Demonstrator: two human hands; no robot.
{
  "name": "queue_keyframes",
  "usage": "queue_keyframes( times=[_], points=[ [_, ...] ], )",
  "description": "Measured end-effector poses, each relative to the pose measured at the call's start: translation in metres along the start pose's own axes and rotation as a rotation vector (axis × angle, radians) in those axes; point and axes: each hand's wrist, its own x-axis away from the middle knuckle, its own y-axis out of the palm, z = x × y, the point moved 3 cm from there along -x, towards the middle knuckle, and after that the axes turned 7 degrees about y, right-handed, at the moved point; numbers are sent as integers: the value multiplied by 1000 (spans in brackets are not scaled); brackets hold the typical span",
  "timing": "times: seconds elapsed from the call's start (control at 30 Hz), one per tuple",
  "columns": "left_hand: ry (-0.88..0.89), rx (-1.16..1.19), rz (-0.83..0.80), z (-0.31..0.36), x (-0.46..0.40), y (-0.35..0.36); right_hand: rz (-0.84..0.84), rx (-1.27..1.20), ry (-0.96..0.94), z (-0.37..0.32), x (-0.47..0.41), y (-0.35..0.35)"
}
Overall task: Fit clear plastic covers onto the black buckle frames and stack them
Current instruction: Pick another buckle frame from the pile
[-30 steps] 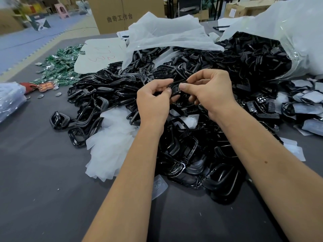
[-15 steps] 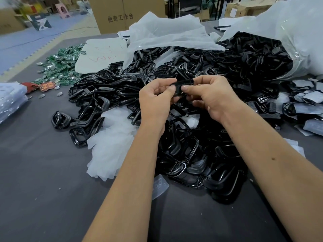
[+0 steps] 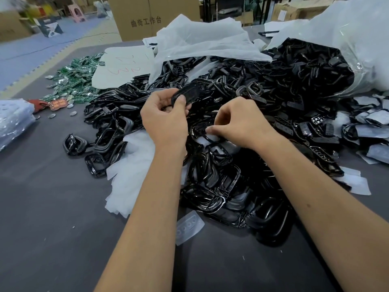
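Head view, left hand (image 3: 166, 119) pinches black frame (image 3: 185, 95), right hand (image 3: 240, 123) fingertips curled into pile (image 3: 231, 175) — grasp hidden.

The buckle frames (image 3: 221, 182) heaped at the centre are glossy black plastic, catching highlights. The desk (image 3: 52, 218) wears matt dark grey cloth. At six o'clock lies a frosted clear plastic cover (image 3: 189, 227). Thin white sheets (image 3: 130, 171) look soft and matt; the bag (image 3: 357, 39) at two o'clock is shiny clear film.
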Motion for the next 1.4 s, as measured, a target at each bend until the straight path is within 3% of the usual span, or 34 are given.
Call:
queue_keyframes(
  times=[0.1,0.2,0.27,0.37,0.47,0.57,0.73,0.97,1.13,1.4],
  points=[
    [11,1,11,1,0,1,70,-149,55,5,-3,-8],
    [11,3,18,1,0,0,363,-157,131,16,-2,-20],
    [12,0,17,1,0,0,466,-120,54,13,0,-26],
    [3,-4,22,0,2,1,163,-3,-183,1,-2,-22],
    [2,-6,18,1,3,2,-87,177,-212,-4,0,-6],
    [0,-6,19,1,2,2,-84,77,-251,-2,0,-5],
    [-3,-15,21,2,4,2,98,-225,-169,12,-6,-27],
    [-20,-19,-7,3,4,2,-127,-691,-18,14,-2,-25],
    [-16,-48,-75,4,6,4,-304,-1017,-42,6,5,-29],
    [1,-126,-109,3,9,8,-311,-1066,-79,3,6,-28]
  ],
)
